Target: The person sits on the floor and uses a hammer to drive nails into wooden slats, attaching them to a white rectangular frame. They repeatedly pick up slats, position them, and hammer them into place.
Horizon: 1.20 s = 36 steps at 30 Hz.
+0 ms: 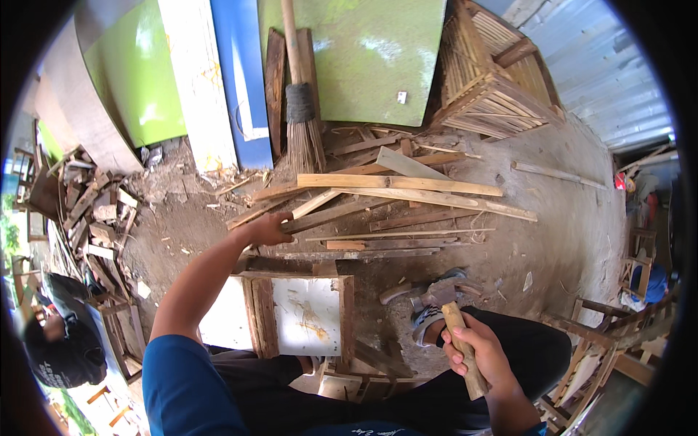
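My left arm stretches forward to a loose pile of wooden strips. The fingers of my left hand (266, 229) close around the near-left end of a brown wooden strip (334, 215) lying in that pile. At the lower right, my right hand (476, 349) is wrapped around a short, rough wooden handle (467, 367). Behind its upper end shows a grey metal tool head (436, 293); whether the two are joined I cannot tell. Pale strips (407, 183) lie across the far side of the pile. Below my left forearm stands a wooden frame (262, 312) with a white panel (309, 312).
A stick broom (299, 123) leans on green (356, 58) and blue panels (243, 73). Slatted woodwork (502, 80) stands far right. Scrap wood (94, 218) is heaped at left, near another person in dark clothing (65, 349). Wooden frames (596, 341) stand at right.
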Each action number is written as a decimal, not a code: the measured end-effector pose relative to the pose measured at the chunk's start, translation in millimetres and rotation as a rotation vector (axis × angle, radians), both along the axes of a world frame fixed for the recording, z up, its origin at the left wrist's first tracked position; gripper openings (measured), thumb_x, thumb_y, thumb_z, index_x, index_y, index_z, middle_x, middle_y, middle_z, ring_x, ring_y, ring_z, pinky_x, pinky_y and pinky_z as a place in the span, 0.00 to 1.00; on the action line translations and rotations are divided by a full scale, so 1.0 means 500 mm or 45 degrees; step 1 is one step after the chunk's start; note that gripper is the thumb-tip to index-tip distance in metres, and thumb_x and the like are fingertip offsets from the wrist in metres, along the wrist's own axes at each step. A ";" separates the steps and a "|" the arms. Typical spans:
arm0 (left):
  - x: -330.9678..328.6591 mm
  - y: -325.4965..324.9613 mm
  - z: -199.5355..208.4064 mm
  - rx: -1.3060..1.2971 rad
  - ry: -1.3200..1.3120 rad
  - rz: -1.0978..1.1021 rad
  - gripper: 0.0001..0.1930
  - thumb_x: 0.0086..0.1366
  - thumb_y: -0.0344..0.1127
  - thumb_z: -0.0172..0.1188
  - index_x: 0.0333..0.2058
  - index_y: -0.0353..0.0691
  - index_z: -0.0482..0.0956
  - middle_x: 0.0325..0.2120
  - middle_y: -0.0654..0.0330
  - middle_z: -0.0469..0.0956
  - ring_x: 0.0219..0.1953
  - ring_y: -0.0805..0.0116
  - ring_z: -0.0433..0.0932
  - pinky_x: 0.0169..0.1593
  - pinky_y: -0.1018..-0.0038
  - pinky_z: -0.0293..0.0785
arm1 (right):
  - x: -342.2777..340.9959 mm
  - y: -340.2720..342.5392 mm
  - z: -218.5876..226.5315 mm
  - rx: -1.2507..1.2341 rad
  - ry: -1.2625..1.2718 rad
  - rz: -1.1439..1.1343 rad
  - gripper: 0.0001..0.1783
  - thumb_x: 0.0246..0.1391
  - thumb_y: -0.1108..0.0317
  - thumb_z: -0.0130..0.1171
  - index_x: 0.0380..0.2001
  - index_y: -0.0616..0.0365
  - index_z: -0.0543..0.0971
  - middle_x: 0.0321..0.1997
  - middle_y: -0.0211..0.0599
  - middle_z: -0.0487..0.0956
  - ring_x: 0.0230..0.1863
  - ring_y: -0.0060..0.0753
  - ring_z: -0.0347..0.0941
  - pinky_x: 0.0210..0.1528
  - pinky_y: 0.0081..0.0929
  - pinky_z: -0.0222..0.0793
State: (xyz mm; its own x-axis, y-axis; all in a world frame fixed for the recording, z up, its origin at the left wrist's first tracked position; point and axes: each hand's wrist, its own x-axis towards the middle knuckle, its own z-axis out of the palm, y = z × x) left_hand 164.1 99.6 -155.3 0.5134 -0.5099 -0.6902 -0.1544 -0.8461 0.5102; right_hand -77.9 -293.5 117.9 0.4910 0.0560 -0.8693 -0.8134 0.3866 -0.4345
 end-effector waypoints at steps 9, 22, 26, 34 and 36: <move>-0.043 -0.067 0.264 0.186 0.209 0.003 0.29 0.68 0.56 0.64 0.56 0.37 0.75 0.23 0.58 0.77 0.19 0.70 0.75 0.27 0.66 0.75 | -0.081 -0.050 0.058 0.284 -0.181 -0.137 0.12 0.67 0.66 0.54 0.47 0.60 0.69 0.37 0.33 0.72 0.26 0.18 0.66 0.20 0.18 0.62; -0.282 0.035 0.684 0.268 0.345 0.380 0.19 0.70 0.46 0.66 0.49 0.37 0.78 0.14 0.69 0.64 0.13 0.77 0.66 0.17 0.76 0.61 | -0.152 -0.188 -0.033 0.579 -0.352 -0.735 0.15 0.62 0.71 0.59 0.49 0.63 0.69 0.37 0.38 0.70 0.25 0.18 0.65 0.18 0.13 0.63; -0.426 0.000 0.647 0.078 0.209 0.636 0.23 0.75 0.54 0.58 0.52 0.39 0.77 0.16 0.71 0.64 0.14 0.80 0.63 0.17 0.77 0.60 | -0.138 -0.216 -0.086 0.484 -0.398 -0.768 0.11 0.62 0.70 0.60 0.43 0.59 0.71 0.35 0.37 0.71 0.24 0.17 0.66 0.19 0.12 0.64; -0.717 -0.244 0.349 -0.752 0.037 1.422 0.19 0.79 0.51 0.52 0.46 0.39 0.76 0.16 0.69 0.67 0.14 0.79 0.65 0.17 0.78 0.60 | -0.140 -0.223 -0.130 0.427 -0.399 -0.663 0.09 0.62 0.70 0.60 0.41 0.56 0.70 0.35 0.36 0.71 0.25 0.17 0.66 0.21 0.11 0.64; -0.767 -0.277 0.304 -0.746 0.043 1.643 0.19 0.79 0.51 0.53 0.44 0.38 0.75 0.16 0.68 0.67 0.13 0.79 0.64 0.17 0.77 0.61 | -0.141 -0.215 -0.134 0.392 -0.388 -0.552 0.09 0.61 0.70 0.58 0.41 0.57 0.70 0.34 0.35 0.71 0.25 0.18 0.66 0.22 0.13 0.64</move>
